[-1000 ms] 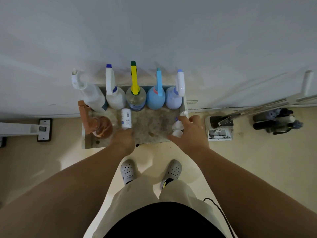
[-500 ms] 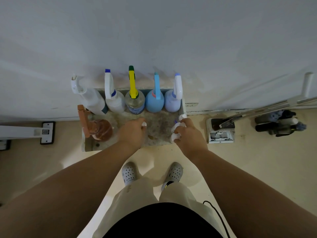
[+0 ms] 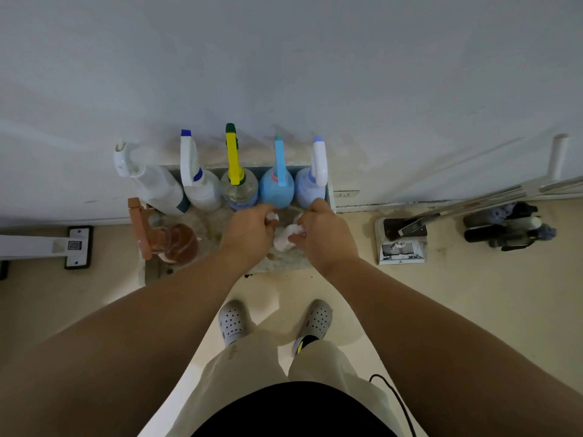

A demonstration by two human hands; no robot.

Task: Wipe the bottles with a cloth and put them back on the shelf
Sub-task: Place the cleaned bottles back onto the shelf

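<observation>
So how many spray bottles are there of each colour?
White plastic spray bottles: 2
Clear spray bottle with yellow trigger: 1
Blue round spray bottle: 1
Lilac spray bottle: 1
Brown spray bottle: 1
Total: 6

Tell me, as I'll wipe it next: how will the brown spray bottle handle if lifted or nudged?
Brown spray bottle: its tall trigger head overhangs the rounded body, so it probably tips easily when nudged. It stands near the front edge of the shelf, so a push could drop it. Weight is uncertain; its fill level isn't visible.
</observation>
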